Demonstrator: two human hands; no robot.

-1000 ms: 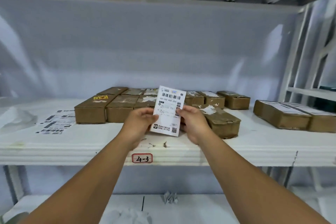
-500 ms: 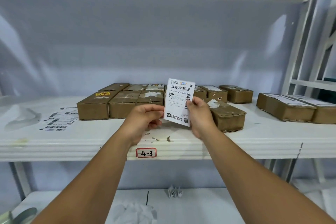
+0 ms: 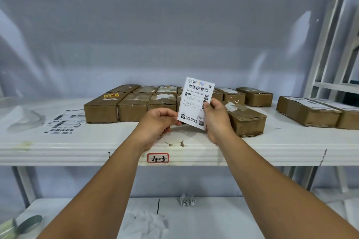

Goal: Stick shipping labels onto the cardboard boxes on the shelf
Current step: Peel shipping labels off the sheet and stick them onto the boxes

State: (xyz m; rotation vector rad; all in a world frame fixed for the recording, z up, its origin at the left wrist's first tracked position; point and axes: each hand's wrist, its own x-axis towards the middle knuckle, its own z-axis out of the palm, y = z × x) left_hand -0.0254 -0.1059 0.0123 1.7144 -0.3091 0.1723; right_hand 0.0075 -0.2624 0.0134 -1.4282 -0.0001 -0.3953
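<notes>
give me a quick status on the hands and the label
Left hand pinches label at lower left corner, right hand grips its right edge. Label upright, off the boxes, not stuck yet. Nothing in the way.

I see a white barcoded shipping label (image 3: pixel 196 103) upright, slightly tilted, before brown cardboard boxes (image 3: pixel 134 106) lined on the white shelf (image 3: pixel 272 147).

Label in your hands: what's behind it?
The middle of the block of cardboard boxes. One box shows only a sliver left of the label; its top, and any sticker there, is covered.
</notes>
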